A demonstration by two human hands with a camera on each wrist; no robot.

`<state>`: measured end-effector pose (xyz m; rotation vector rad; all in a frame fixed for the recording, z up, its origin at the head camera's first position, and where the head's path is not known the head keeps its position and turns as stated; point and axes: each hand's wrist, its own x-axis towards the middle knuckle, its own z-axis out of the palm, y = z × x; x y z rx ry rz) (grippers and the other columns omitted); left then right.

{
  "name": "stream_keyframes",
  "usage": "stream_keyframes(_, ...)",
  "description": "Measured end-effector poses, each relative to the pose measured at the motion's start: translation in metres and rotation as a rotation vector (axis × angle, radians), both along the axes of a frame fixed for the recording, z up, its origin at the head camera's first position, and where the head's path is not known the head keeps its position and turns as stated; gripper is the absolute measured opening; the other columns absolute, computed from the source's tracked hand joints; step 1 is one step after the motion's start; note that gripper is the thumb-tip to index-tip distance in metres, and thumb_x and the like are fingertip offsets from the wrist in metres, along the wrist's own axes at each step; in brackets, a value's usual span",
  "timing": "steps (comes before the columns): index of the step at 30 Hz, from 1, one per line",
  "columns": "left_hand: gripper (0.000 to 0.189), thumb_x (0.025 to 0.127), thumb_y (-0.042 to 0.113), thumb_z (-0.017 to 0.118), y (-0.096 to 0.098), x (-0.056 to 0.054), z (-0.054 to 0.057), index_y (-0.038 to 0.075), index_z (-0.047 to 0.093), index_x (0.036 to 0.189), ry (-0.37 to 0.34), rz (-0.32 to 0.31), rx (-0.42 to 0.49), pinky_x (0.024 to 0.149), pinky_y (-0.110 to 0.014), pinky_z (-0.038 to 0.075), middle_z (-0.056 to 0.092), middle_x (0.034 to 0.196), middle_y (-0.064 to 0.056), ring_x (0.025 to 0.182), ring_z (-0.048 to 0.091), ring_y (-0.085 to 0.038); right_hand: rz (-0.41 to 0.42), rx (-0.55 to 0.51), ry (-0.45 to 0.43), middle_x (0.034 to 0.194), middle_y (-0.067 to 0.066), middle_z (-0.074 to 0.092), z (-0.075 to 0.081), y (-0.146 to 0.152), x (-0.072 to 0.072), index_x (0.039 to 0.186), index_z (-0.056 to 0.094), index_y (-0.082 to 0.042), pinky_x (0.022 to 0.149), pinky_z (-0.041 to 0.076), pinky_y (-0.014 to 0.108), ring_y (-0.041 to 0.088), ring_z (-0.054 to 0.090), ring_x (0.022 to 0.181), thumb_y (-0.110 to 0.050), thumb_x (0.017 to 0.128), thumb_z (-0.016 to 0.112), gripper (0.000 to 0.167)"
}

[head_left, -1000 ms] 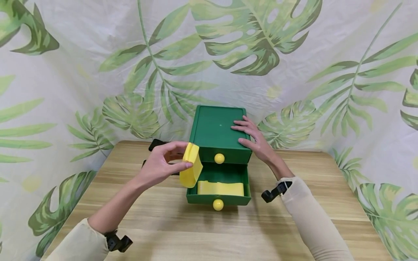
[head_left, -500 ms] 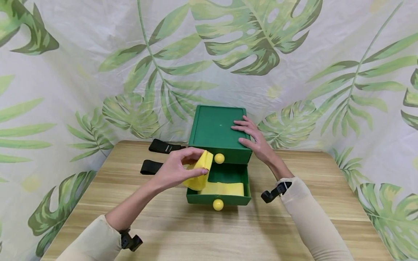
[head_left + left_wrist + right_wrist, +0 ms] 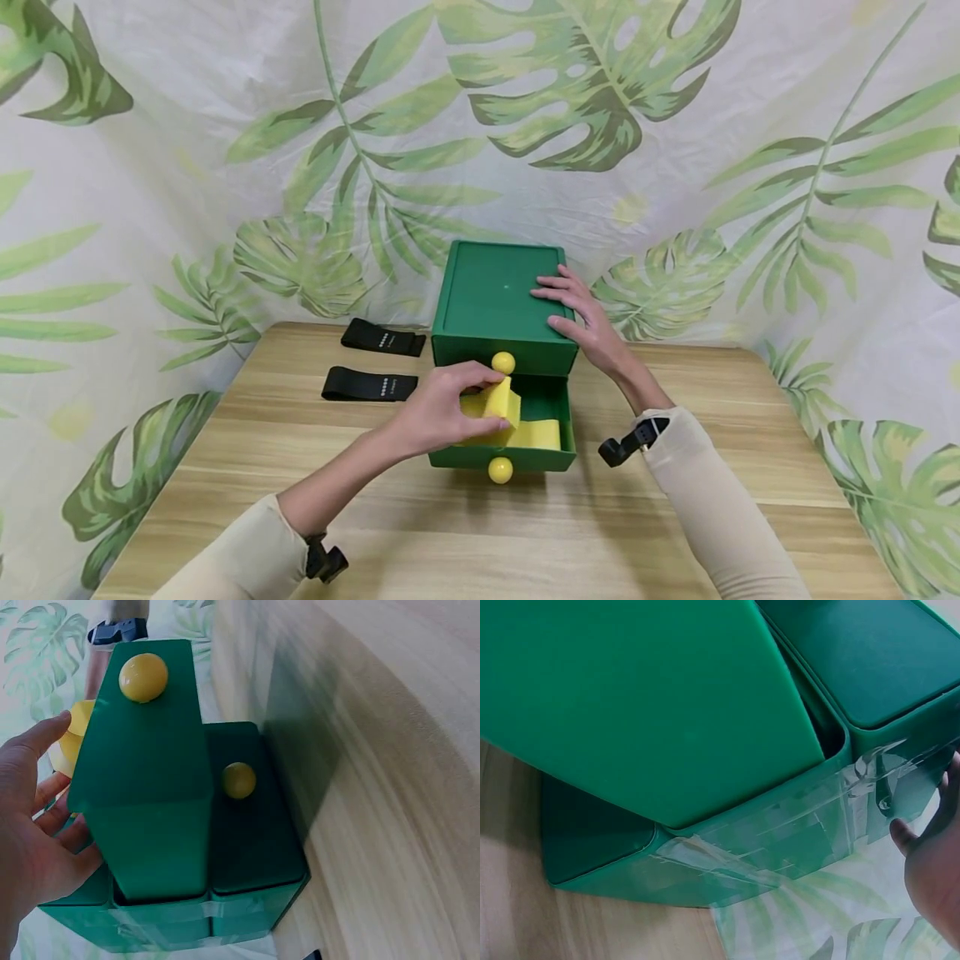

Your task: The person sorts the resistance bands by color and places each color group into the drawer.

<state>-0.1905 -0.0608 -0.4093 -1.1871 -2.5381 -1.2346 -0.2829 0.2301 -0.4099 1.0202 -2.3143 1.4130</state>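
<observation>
Over the pulled-out drawer [image 3: 465, 458] of a green drawer cabinet [image 3: 495, 292], my left hand [image 3: 442, 408] pinches a folded yellow resistance band [image 3: 502, 404] between thumb and fingers. A second yellow band [image 3: 542, 434] lies flat in that drawer, its left part hidden behind the hand and the held band. In the left wrist view, the yellow band [image 3: 75, 739] shows behind the drawer's side, beside the thumb. My right hand [image 3: 581, 312] rests with spread fingers on the right edge of the cabinet's top.
Two black resistance bands [image 3: 382, 337] lie on the wooden table [image 3: 420, 525], left of the cabinet. Round yellow knobs [image 3: 503, 363] stick out from the drawer fronts. A closed drawer [image 3: 262, 825] sits below the pulled-out one. Leaf-printed cloth [image 3: 675, 208] hangs behind the table.
My left hand has moved right and down, bringing the yellow resistance band from left of the drawer to over it. Both black bands have come into full view. The right hand stays put.
</observation>
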Motion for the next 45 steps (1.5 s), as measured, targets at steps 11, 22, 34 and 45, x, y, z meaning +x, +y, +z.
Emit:
stream_keyframes(11, 0.056, 0.083, 0.033, 0.094, 0.010, 0.005, -0.010, 0.010, 0.074, 0.130, 0.009, 0.017, -0.103, 0.091, -0.033, 0.061, 0.075, 0.125, -0.004, 0.106, 0.071, -0.017, 0.012, -0.006, 0.004, 0.161, 0.017, 0.046, -0.002, 0.000, -0.001, 0.145, 0.063, -0.005, 0.130, 0.003, 0.060, 0.034, 0.009, 0.164, -0.021, 0.107, 0.055, 0.042)
stream_keyframes(22, 0.058, 0.082, 0.028, 0.094, 0.004, 0.006, -0.010, 0.006, 0.073, 0.131, -0.009, 0.013, -0.014, 0.098, -0.047, 0.059, 0.075, 0.127, -0.012, 0.115, 0.072, -0.028, 0.004, -0.017, 0.004, 0.160, 0.019, 0.046, 0.000, -0.001, -0.001, 0.143, 0.064, -0.001, 0.130, 0.004, 0.060, 0.034, 0.010, 0.163, -0.014, 0.105, 0.056, 0.040)
stream_keyframes(34, 0.045, 0.086, 0.022, 0.091, -0.018, 0.025, 0.007, 0.015, 0.075, 0.128, -0.019, 0.004, 0.130, 0.097, -0.044, 0.060, 0.075, 0.123, 0.004, 0.113, 0.071, -0.017, 0.006, -0.027, 0.002, 0.160, 0.017, 0.047, -0.001, -0.001, -0.001, 0.143, 0.064, -0.003, 0.131, 0.003, 0.059, 0.031, 0.010, 0.164, -0.014, 0.105, 0.056, 0.040)
stream_keyframes(45, 0.042, 0.091, 0.025, 0.087, -0.031, 0.056, 0.016, 0.018, 0.074, 0.130, -0.084, -0.061, 0.111, 0.093, -0.040, 0.062, 0.076, 0.120, 0.004, 0.108, 0.072, -0.016, 0.006, -0.037, -0.007, 0.160, 0.018, 0.047, -0.002, -0.001, -0.001, 0.143, 0.064, -0.002, 0.130, 0.002, 0.060, 0.031, 0.009, 0.164, -0.009, 0.104, 0.054, 0.041)
